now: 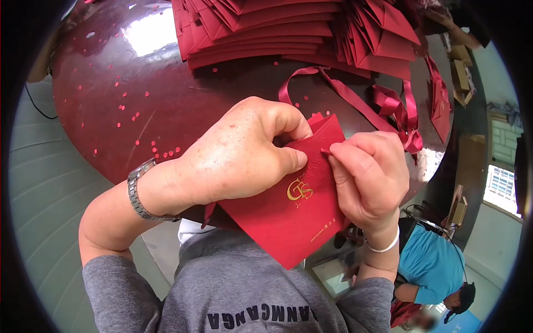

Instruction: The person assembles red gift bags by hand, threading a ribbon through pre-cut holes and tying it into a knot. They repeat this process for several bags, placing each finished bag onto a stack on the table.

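In front of my chest is a red paper bag, tilted, with a gold emblem and small gold print on its face. My left hand, wearing a metal watch, is closed on the bag's top edge, thumb on the front and fingers at the opening. On the other side my right hand pinches a small red ribbon end at the bag's face, close to the top edge. Its fingertips partly cover that end. A short piece of red ribbon hangs below my left wrist.
Stacked red paper bags lie at the far side of the dark glossy table. Loose red ribbon curls beside them. Small red paper dots are scattered at left. A person in a blue shirt is at lower right.
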A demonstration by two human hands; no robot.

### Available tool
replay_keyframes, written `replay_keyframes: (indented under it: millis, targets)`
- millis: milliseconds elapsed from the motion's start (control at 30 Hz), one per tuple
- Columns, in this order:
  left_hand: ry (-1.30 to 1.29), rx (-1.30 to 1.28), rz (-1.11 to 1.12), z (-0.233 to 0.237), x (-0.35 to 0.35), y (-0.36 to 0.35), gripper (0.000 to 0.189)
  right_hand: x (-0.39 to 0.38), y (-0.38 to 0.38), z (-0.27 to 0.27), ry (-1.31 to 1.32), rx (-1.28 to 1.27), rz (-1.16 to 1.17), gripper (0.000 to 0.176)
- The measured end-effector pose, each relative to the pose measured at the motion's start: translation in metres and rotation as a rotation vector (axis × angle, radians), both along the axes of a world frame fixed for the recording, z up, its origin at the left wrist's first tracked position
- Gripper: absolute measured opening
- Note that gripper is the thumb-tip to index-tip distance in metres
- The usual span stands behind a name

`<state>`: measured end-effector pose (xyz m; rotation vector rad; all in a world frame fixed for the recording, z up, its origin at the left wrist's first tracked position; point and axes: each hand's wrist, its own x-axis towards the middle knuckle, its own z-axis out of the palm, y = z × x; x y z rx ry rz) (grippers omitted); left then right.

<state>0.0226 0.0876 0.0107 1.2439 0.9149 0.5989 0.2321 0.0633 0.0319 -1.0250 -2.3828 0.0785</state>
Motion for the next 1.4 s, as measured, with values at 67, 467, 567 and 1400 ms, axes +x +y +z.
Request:
replay_keyframes:
  millis: [67,467,567,1400]
  targets:
    - [0.006,0.01,0.011,0.0,0.001,0.0,0.015,-0.002,0.0,0.002,-0.015,0.002,0.015,0.019]
    - [0.095,0.032,0.016,0.006,0.001,-0.003,0.009,-0.017,-0.004,0.015,-0.134,0.016,-0.007,0.02]
    - [0.138,0.164,0.06,-0.001,0.003,-0.007,0.013,-0.023,-0.002,0.028,-0.486,0.072,0.056,0.027]
    - [0.175,0.629,0.209,-0.018,0.006,-0.011,0.019,-0.046,0.007,0.023,-0.455,-0.002,-0.163,0.014]
